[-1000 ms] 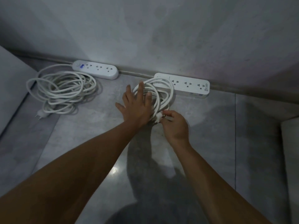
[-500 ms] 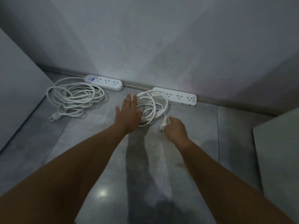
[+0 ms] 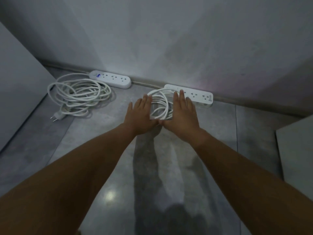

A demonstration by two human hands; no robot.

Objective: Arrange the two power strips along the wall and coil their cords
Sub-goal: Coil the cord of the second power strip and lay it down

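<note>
Here, left hand (image 3: pixel 142 114), right hand (image 3: pixel 182 116), fingers (image 3: pixel 181 96) straight, touching either side of coiled cord (image 3: pixel 160 106)

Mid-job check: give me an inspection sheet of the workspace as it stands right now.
Surface: grey tiled floor, dimly lit.
Job's things: left power strip and right power strip both lie along the wall.
Clutter: nothing seen.
Hands: left hand and right hand, fingers straight, flank the right cord coil, touching its sides.
Cables: left cord coil lies loose beside its strip, plug exposed; right coil tighter, its plug not visible.
Surroundings: pale panel far left; pale block far right.
</note>
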